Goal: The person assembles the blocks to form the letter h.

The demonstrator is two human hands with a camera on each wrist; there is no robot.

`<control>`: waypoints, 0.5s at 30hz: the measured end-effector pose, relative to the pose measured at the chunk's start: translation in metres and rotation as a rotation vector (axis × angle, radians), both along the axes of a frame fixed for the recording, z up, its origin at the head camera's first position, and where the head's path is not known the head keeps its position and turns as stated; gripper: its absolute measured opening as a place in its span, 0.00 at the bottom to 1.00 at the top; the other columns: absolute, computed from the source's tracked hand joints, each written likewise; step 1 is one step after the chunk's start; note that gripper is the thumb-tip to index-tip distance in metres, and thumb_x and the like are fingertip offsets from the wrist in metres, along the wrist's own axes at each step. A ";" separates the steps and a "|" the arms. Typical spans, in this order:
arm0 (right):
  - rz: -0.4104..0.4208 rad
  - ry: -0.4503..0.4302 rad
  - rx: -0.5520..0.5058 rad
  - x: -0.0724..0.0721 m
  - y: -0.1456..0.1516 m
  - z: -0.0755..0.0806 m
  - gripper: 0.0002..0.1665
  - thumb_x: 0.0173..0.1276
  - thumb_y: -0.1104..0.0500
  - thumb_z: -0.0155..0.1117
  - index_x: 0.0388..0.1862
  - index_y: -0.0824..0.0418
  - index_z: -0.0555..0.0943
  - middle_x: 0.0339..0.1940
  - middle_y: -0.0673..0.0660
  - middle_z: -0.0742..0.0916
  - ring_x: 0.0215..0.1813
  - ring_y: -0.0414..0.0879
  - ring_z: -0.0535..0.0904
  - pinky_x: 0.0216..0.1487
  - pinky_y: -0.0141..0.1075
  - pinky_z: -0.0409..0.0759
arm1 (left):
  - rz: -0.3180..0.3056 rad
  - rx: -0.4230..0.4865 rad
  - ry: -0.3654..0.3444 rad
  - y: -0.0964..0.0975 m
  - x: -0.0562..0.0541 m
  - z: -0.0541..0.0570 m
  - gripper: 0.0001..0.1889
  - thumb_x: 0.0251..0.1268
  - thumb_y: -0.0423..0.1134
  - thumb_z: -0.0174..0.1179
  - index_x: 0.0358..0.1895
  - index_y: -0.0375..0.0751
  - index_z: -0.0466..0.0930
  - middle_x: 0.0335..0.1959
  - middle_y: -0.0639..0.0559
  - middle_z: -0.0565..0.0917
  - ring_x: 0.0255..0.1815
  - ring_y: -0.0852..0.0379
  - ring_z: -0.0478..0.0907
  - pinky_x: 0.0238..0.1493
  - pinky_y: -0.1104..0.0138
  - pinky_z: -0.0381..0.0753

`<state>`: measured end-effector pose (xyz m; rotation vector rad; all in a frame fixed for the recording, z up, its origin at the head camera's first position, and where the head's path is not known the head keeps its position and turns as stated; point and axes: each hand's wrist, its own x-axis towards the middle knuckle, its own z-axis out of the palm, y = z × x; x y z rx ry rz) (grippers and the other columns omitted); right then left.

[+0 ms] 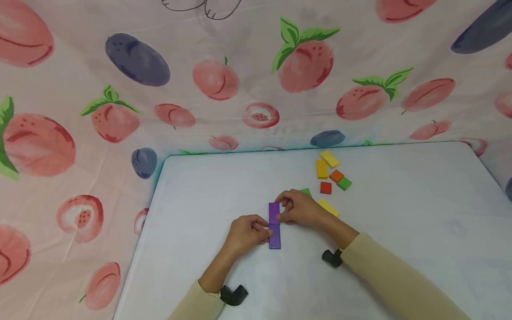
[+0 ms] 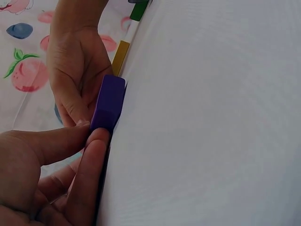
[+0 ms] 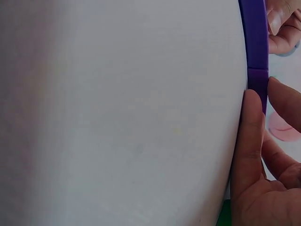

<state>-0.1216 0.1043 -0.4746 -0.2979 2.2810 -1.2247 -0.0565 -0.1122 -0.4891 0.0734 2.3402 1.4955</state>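
Two purple blocks lie end to end in a line on the white table, the far block meeting the near block. My left hand pinches the near block from its left side, thumb on its edge. At the far block, my right hand holds on from the right, with index finger at the far end and thumb on the side. In the right wrist view, the seam between the purple blocks shows just beyond my right fingertips. The left wrist view shows one purple block end-on at my left fingertips.
Beyond my right hand lie yellow blocks, an orange block, a red block and a green block. Another green block and a yellow block are partly hidden by that hand. Fruit-print cloth borders the white table.
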 end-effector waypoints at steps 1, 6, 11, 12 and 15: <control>0.008 0.000 -0.001 0.000 0.000 0.000 0.24 0.63 0.57 0.77 0.56 0.59 0.80 0.42 0.56 0.80 0.31 0.45 0.84 0.37 0.35 0.85 | 0.003 0.007 -0.001 0.000 0.000 0.000 0.10 0.60 0.37 0.73 0.41 0.37 0.86 0.25 0.51 0.89 0.23 0.59 0.87 0.28 0.67 0.86; 0.064 0.048 0.020 0.001 0.002 0.001 0.28 0.62 0.54 0.77 0.59 0.58 0.80 0.45 0.55 0.80 0.37 0.42 0.82 0.42 0.35 0.82 | 0.012 0.042 -0.013 0.001 0.000 0.000 0.10 0.60 0.36 0.73 0.42 0.35 0.86 0.26 0.49 0.89 0.24 0.58 0.88 0.28 0.66 0.87; 0.084 0.083 0.031 0.001 0.002 0.002 0.27 0.62 0.54 0.77 0.58 0.59 0.79 0.45 0.55 0.79 0.38 0.41 0.82 0.41 0.34 0.82 | 0.012 0.051 -0.019 0.000 0.000 -0.001 0.11 0.59 0.36 0.74 0.42 0.35 0.85 0.25 0.49 0.89 0.24 0.59 0.88 0.29 0.67 0.87; 0.083 0.084 0.034 0.001 0.002 0.002 0.27 0.62 0.54 0.77 0.58 0.59 0.79 0.45 0.55 0.79 0.38 0.41 0.82 0.41 0.33 0.82 | 0.010 0.051 -0.019 0.000 0.000 -0.001 0.11 0.59 0.36 0.74 0.42 0.35 0.85 0.25 0.49 0.89 0.24 0.59 0.88 0.29 0.67 0.87; 0.083 0.088 0.041 0.002 0.001 0.002 0.28 0.62 0.54 0.77 0.58 0.59 0.79 0.44 0.55 0.79 0.39 0.41 0.82 0.41 0.33 0.82 | 0.007 0.049 -0.022 0.000 0.000 -0.002 0.11 0.59 0.36 0.74 0.42 0.35 0.85 0.25 0.49 0.89 0.24 0.59 0.88 0.29 0.67 0.87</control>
